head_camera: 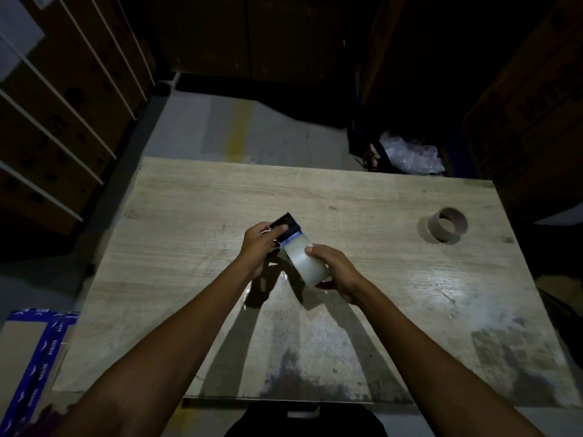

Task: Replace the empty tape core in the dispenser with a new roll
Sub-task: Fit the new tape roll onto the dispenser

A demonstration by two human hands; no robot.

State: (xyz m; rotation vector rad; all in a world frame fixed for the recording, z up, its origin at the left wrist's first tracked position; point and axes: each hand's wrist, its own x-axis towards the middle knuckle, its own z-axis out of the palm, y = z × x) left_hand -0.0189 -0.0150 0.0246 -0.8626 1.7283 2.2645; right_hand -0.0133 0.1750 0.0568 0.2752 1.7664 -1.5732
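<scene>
A dark tape dispenser (288, 227) is held above the middle of the wooden table (195, 222), with my left hand (262, 244) gripping its front end. A new roll of clear tape (304, 261) sits against the dispenser's rear, and my right hand (334, 272) is closed around that roll from the right. Whether the roll is seated on the dispenser's hub is hidden by my hands. The empty brown cardboard core (448, 228) stands alone on the table at the far right, apart from both hands.
Stacked cardboard boxes (63, 105) with white straps stand at the left. A crumpled clear plastic bag (410, 154) lies beyond the table's far right edge. A blue-and-white flat carton (31, 351) lies on the floor at the lower left. The surroundings are dark.
</scene>
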